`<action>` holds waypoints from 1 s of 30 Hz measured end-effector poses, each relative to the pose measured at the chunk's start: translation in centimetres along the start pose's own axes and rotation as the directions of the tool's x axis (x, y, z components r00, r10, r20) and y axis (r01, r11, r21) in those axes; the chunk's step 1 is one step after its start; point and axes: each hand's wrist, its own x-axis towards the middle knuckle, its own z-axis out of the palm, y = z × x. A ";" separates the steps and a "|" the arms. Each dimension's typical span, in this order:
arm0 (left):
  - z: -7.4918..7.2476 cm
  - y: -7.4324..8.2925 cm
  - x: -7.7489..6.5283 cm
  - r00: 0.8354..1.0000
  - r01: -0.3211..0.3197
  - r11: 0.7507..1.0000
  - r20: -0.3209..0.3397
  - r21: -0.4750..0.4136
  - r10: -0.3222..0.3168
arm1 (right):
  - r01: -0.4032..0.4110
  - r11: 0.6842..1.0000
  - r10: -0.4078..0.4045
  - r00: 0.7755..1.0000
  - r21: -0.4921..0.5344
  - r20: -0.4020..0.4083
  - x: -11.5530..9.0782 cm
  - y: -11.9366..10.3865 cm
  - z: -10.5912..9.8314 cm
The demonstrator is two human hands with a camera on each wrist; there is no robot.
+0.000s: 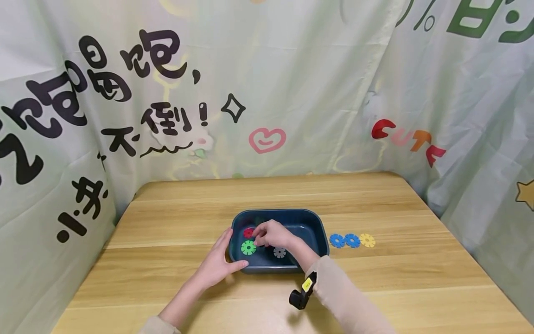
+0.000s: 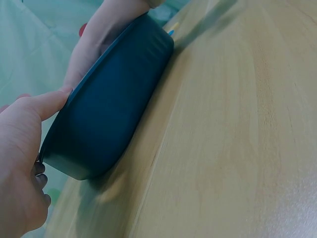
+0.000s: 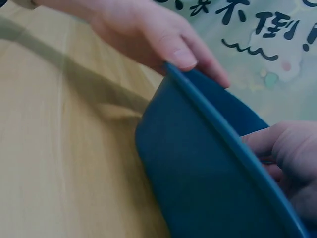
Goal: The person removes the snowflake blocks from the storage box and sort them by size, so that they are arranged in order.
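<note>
A dark blue plastic basin [image 1: 271, 269] stands on the table, with a red snowflake disc [image 1: 248, 233], a green snowflake disc [image 1: 248, 247] and a grey snowflake disc [image 1: 279, 252] inside. My left hand [image 1: 219, 260] holds the basin's left end, thumb at the front rim and fingers along the side. Reaching in over the right side, my right hand [image 1: 273, 233] has its bent fingertips beside the red and green discs. I cannot tell whether it pinches one. In the right wrist view, the basin wall [image 3: 198, 163] partly hides the right hand's fingers [image 3: 267, 141].
Right of the basin, two blue snowflake discs [image 1: 344, 240] and a yellow one [image 1: 367, 240] lie in a row on the wooden table [image 1: 187, 199]. A printed cloth [image 1: 300, 93] hangs around the table's back and sides. A black wrist camera [image 1: 302, 292] hangs below the right sleeve.
</note>
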 end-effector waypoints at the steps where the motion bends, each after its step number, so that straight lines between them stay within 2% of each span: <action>1: 0.0 0.0 0.0 1.000 0.001 1.000 0.000 -0.001 -0.001 | 0.005 1.000 -0.005 1.000 -0.015 0.003 0.1 0.0 0.1; 15: 0.0 -0.2 0.1 1.000 -0.016 1.000 0.001 -0.006 0.016 | -0.006 0.987 0.007 1.000 -0.158 0.008 1.3 -0.1 1.5; 19: 0.0 -0.2 0.0 1.000 -0.012 1.000 0.000 -0.009 0.012 | -0.005 0.973 0.011 1.000 -0.230 0.022 1.4 -0.2 1.8; 25: 0.0 -0.1 0.0 1.000 -0.019 1.000 -0.004 0.001 0.019 | 0.004 0.933 0.003 1.000 -0.359 0.020 1.3 -0.4 2.0; 30: 0.1 -0.2 0.0 1.000 -0.027 1.000 -0.008 0.002 0.027 | -0.006 0.925 0.012 1.000 -0.380 0.012 1.2 -0.5 2.1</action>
